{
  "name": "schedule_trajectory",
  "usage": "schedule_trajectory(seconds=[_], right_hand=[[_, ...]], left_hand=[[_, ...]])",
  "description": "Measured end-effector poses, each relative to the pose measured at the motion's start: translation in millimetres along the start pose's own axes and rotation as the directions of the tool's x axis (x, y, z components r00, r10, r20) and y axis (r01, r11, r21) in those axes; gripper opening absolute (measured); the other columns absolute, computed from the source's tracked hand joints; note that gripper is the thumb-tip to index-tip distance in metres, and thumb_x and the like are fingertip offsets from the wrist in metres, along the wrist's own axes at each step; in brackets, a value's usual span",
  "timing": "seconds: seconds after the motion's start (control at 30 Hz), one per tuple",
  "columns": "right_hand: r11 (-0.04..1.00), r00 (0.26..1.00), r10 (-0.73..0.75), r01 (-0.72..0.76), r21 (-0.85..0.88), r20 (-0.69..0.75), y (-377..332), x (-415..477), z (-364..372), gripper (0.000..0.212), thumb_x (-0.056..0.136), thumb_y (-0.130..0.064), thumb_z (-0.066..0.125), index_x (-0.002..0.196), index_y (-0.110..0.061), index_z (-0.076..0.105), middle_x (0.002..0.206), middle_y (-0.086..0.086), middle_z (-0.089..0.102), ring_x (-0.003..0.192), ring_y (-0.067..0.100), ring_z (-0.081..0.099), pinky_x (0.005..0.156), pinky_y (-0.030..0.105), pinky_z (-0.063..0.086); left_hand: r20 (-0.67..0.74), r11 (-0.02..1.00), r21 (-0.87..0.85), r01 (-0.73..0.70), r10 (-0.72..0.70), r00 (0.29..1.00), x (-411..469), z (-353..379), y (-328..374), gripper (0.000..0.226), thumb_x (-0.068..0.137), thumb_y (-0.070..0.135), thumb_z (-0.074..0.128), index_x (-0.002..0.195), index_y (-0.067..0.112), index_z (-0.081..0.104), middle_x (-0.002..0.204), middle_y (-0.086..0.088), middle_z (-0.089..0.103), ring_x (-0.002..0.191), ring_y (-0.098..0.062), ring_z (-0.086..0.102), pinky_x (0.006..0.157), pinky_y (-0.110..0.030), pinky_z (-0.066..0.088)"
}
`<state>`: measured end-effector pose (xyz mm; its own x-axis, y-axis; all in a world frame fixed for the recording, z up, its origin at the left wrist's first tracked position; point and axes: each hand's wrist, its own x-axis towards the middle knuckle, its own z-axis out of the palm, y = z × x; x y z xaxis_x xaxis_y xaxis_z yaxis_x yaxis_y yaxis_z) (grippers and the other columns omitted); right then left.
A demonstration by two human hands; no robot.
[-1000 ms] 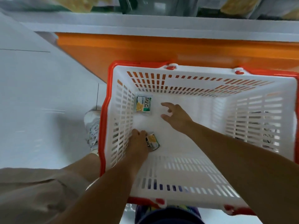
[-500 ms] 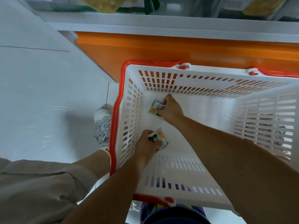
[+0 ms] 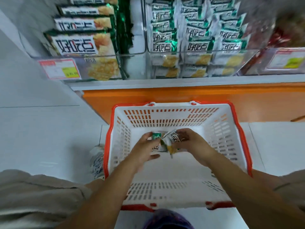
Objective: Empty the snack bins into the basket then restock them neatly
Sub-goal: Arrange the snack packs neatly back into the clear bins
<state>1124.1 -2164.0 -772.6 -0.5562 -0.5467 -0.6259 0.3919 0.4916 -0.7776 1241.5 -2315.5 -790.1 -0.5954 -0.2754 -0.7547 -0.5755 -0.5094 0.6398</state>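
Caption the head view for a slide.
Left hand and right hand hold snack packets over the red-rimmed white basket, below stocked clear bins.

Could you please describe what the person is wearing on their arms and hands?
Nothing shows on either: the left hand and right hand are ungloved, and both forearms are bare to the frame edge, with no sleeve, watch or bracelet visible. Motion blur hides any ring.

Two green-white snack packets [image 3: 173, 138] held together; white red-rimmed basket [image 3: 165, 116] beneath.
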Motion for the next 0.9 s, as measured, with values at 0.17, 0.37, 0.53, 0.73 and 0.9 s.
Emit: schedule_trajectory(seconds=[0.17,0.37,0.53,0.73,0.9], right_hand=[[0.982,0.981,-0.191,0.191,-0.007,-0.045,-38.2,-41.7,-6.5,0.034,0.081,-0.01,0.075,0.109,-0.025,0.064,0.095,-0.005,0.071,0.093,0.018,0.067,0.077,0.025,0.053],[0.905,0.901,-0.424,0.417,-0.086,-0.087,-106.0,-79.1,-17.3,0.04,0.084,-0.016,0.072,0.107,-0.048,0.064,0.09,-0.007,0.069,0.081,0.021,0.068,0.075,0.035,0.06],[0.853,0.847,-0.521,0.512,-0.104,-0.104,-178.6,-94.5,-41.9,0.039,0.079,-0.023,0.078,0.11,-0.04,0.061,0.116,-0.011,0.059,0.075,0.021,0.073,0.083,0.042,0.058],[0.728,0.683,-0.679,0.58,-0.365,-0.269,-267.0,-84.8,-83.6,0.033,0.08,-0.03,0.077,0.105,-0.032,0.057,0.109,-0.015,0.057,0.079,0.017,0.064,0.076,0.034,0.05],[0.622,0.6,-0.754,0.522,-0.583,-0.267,-318.7,-26.1,-98.7,0.04,0.084,-0.029,0.074,0.12,-0.027,0.057,0.108,0.002,0.058,0.077,0.02,0.058,0.055,0.02,0.043]], left_hand=[[0.107,0.982,0.028,-0.188,0.184,0.977,-43.4,30.1,45.5,0.055,0.08,0.017,0.079,0.128,0.027,0.052,0.123,-0.002,0.066,0.099,-0.024,0.072,0.085,-0.044,0.06],[0.115,0.922,-0.004,-0.387,0.385,0.916,-88.7,46.4,110.6,0.053,0.077,0.013,0.081,0.121,0.018,0.052,0.112,-0.007,0.07,0.095,-0.024,0.073,0.083,-0.039,0.06],[0.059,0.821,0.173,-0.545,0.543,0.837,-121.8,50.8,178.2,0.09,0.075,0.03,0.084,0.147,0.035,0.03,0.148,0.001,0.038,0.108,-0.019,0.067,0.096,-0.042,0.054],[-0.029,0.641,0.251,-0.726,0.754,0.656,-136.4,33.2,249.9,0.07,0.082,0.035,0.077,0.141,0.04,0.039,0.14,0.01,0.049,0.095,-0.016,0.072,0.082,-0.03,0.058],[-0.06,0.525,0.354,-0.774,0.839,0.541,-119.0,18.5,276.1,0.04,0.084,0.02,0.076,0.112,0.034,0.051,0.108,0.015,0.062,0.078,-0.008,0.072,0.067,-0.037,0.062]])
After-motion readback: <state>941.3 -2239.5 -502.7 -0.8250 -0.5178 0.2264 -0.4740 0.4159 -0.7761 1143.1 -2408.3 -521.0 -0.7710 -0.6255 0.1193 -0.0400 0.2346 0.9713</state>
